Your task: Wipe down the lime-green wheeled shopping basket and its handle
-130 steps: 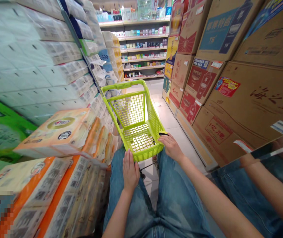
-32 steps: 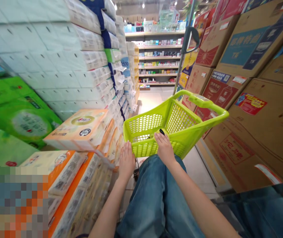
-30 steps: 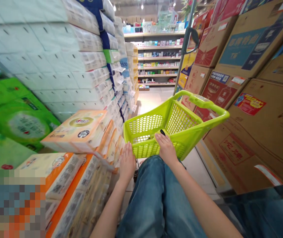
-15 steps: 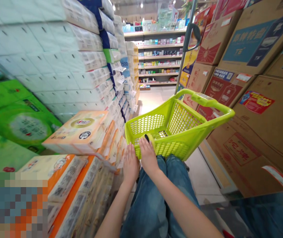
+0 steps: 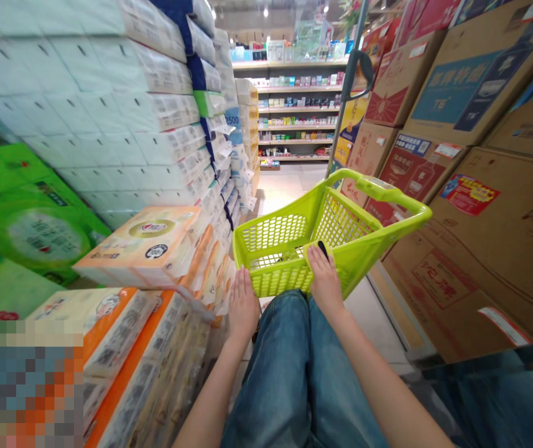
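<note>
Left of the lime-green trolley basket [image 5: 362, 254]: stacked tissue packs [image 5: 147, 233]. At its near-left corner: left hand [image 5: 242, 305], fingers straight, together, nothing gripped. At its near rim: right hand [image 5: 326, 283], fingers together, holding yellow-and-black pad [image 5: 311, 249] there. Right of it: stacked cardboard cartons [image 5: 476, 258].

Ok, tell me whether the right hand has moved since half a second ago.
Yes: against the stacked boxes, the right hand has shifted closer, along the basket toward its handle.
</note>
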The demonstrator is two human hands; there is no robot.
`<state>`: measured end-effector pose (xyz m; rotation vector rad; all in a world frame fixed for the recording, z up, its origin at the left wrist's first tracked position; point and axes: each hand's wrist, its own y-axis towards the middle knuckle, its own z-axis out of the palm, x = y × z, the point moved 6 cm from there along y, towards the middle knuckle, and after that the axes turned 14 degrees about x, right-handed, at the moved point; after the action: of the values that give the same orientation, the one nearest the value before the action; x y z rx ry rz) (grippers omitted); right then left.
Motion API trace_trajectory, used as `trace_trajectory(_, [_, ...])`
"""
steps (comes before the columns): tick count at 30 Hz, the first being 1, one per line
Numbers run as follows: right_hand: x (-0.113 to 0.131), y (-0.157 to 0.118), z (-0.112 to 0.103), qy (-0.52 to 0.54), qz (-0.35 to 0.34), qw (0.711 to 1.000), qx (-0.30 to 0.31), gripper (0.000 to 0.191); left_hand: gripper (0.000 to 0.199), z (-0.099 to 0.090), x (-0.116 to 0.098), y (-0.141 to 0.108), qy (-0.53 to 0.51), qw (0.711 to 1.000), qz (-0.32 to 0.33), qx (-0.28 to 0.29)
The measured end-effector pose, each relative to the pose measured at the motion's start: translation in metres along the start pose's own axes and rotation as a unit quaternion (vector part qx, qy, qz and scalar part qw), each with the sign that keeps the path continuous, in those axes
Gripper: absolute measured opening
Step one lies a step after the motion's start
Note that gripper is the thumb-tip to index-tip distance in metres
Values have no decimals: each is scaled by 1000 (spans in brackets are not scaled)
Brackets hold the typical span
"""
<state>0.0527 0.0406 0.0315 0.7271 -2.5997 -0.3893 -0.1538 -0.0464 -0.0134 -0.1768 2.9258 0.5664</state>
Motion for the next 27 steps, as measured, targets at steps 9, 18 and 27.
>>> trace_trajectory(9, [129, 17, 65, 63, -61, 992, 88, 60, 74, 9, 9, -2, 0, 1000, 11, 3])
trace_trajectory(18, [64, -1, 23, 20, -21, 997, 66, 77, 74, 4, 5, -1, 5, 1000, 8, 7])
trace_trajectory(27, [38, 6, 16, 3, 16, 1000, 18, 76, 71, 3, 4, 0, -5, 1000, 6, 3])
